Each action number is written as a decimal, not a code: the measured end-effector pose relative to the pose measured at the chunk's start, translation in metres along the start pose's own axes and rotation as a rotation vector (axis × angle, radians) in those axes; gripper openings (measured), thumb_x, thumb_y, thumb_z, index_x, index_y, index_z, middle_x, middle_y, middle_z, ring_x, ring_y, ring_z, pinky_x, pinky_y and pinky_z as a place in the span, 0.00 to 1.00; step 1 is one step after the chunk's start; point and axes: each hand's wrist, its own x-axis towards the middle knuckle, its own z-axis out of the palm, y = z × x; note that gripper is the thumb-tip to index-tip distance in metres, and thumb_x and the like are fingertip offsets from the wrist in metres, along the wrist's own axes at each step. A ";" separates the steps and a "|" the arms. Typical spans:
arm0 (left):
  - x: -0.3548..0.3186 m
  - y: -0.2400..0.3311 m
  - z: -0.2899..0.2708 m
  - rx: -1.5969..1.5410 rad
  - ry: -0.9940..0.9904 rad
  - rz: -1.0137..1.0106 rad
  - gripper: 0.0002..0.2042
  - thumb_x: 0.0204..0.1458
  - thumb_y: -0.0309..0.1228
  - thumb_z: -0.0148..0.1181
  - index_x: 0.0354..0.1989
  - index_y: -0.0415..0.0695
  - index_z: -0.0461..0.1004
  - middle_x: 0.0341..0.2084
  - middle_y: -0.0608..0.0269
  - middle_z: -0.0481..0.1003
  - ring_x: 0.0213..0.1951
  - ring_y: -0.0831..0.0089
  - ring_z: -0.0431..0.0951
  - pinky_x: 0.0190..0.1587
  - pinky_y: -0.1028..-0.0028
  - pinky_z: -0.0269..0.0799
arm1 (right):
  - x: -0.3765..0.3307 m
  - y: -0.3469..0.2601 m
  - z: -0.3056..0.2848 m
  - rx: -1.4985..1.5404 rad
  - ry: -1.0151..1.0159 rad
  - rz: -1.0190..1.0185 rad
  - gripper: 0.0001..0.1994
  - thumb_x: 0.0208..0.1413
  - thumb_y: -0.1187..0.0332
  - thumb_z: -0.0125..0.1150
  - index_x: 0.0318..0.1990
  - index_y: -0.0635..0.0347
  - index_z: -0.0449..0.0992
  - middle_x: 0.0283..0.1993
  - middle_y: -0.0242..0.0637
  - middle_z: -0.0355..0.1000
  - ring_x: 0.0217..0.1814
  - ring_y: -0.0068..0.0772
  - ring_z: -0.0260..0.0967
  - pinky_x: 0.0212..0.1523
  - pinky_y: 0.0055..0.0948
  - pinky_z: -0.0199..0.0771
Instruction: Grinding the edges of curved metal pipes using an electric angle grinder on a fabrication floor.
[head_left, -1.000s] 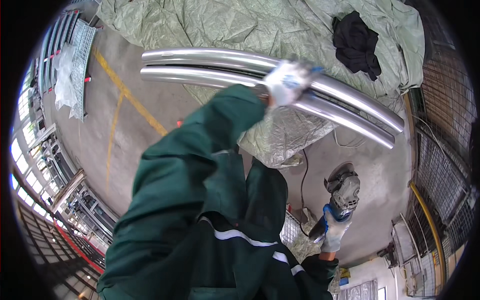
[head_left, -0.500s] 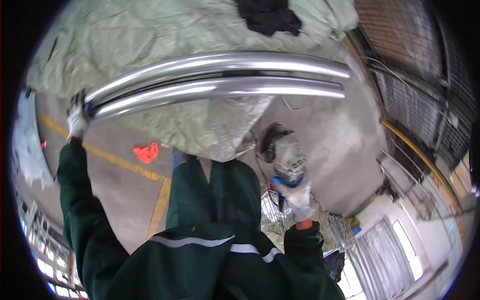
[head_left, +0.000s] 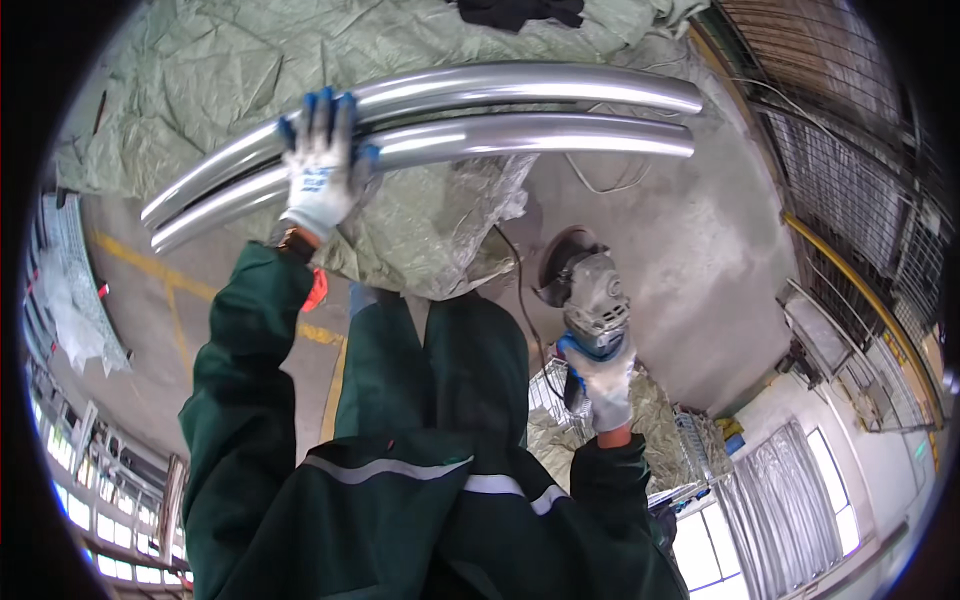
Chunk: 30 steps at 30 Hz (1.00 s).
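Observation:
Two long, shiny metal tubes, a far tube (head_left: 530, 82) and a near tube (head_left: 520, 135), run side by side across a surface covered with a crumpled pale-green sheet (head_left: 415, 230). My left hand (head_left: 320, 180), in a white glove with blue fingertips, lies on both tubes left of their middle, fingers spread. In my gloved right hand (head_left: 603, 388) is an angle grinder (head_left: 598, 295), its grey head and dark round disc (head_left: 562, 262) pointing away from me. The grinder is apart from the tubes, off to the near right. Its trigger is hidden by my hand.
A dark cord (head_left: 520, 290) hangs beside the grinder. Black cloth (head_left: 520, 12) lies on the sheet at the far side. An orange-red scrap (head_left: 314, 290) is on the floor below my left wrist. Wire-mesh panels (head_left: 840, 180) and a yellow rail (head_left: 850, 285) stand at the right.
My left hand has moved from the tubes' left end rightward along them and now rests flat on top. The grinder stays in my right hand, its disc now showing more clearly.

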 end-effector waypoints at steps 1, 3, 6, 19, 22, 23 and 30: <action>-0.002 0.013 -0.008 -0.026 0.018 -0.029 0.38 0.55 0.46 0.56 0.73 0.45 0.54 0.73 0.45 0.51 0.74 0.47 0.49 0.71 0.38 0.34 | -0.002 -0.002 -0.003 -0.030 -0.010 0.034 0.35 0.37 0.71 0.78 0.57 0.69 0.70 0.45 0.49 0.78 0.41 0.38 0.77 0.42 0.29 0.79; -0.018 0.027 -0.020 -0.079 0.051 -0.061 0.37 0.54 0.45 0.58 0.72 0.44 0.56 0.71 0.45 0.53 0.73 0.46 0.51 0.71 0.39 0.37 | -0.007 0.012 -0.010 -0.074 0.053 -0.001 0.31 0.38 0.74 0.77 0.53 0.68 0.72 0.42 0.45 0.79 0.37 0.34 0.78 0.38 0.26 0.79; -0.082 0.006 -0.030 -0.052 0.125 -0.156 0.34 0.53 0.41 0.61 0.68 0.41 0.62 0.64 0.44 0.63 0.66 0.46 0.63 0.68 0.48 0.53 | -0.002 0.019 -0.034 0.103 0.048 0.023 0.25 0.39 0.78 0.76 0.49 0.66 0.76 0.38 0.41 0.81 0.32 0.30 0.78 0.32 0.24 0.79; -0.185 -0.242 -0.043 -1.172 0.476 -1.342 0.22 0.62 0.39 0.59 0.60 0.39 0.71 0.52 0.55 0.75 0.46 0.70 0.77 0.51 0.74 0.72 | 0.016 0.008 -0.030 -0.192 -0.094 -0.126 0.34 0.37 0.75 0.75 0.57 0.62 0.71 0.40 0.43 0.79 0.34 0.30 0.77 0.34 0.24 0.78; -0.204 -0.258 -0.016 -1.151 0.549 -1.259 0.20 0.62 0.37 0.59 0.58 0.39 0.73 0.49 0.58 0.77 0.44 0.73 0.76 0.51 0.76 0.72 | 0.003 -0.010 -0.004 -0.235 -0.079 -0.116 0.34 0.37 0.75 0.75 0.57 0.62 0.71 0.41 0.43 0.79 0.35 0.30 0.77 0.35 0.25 0.78; -0.212 -0.260 -0.005 -1.135 0.581 -1.219 0.18 0.62 0.35 0.60 0.57 0.39 0.74 0.48 0.59 0.77 0.43 0.74 0.76 0.51 0.77 0.72 | -0.003 -0.017 0.004 -0.254 -0.073 -0.106 0.34 0.37 0.75 0.75 0.58 0.62 0.71 0.41 0.43 0.79 0.35 0.30 0.77 0.35 0.25 0.78; -0.209 -0.236 0.021 -1.027 0.535 -1.082 0.14 0.61 0.31 0.60 0.53 0.39 0.77 0.41 0.64 0.80 0.41 0.78 0.76 0.50 0.79 0.72 | -0.017 -0.040 0.063 -0.300 -0.075 -0.024 0.33 0.37 0.75 0.75 0.57 0.62 0.71 0.43 0.43 0.79 0.35 0.32 0.77 0.38 0.27 0.79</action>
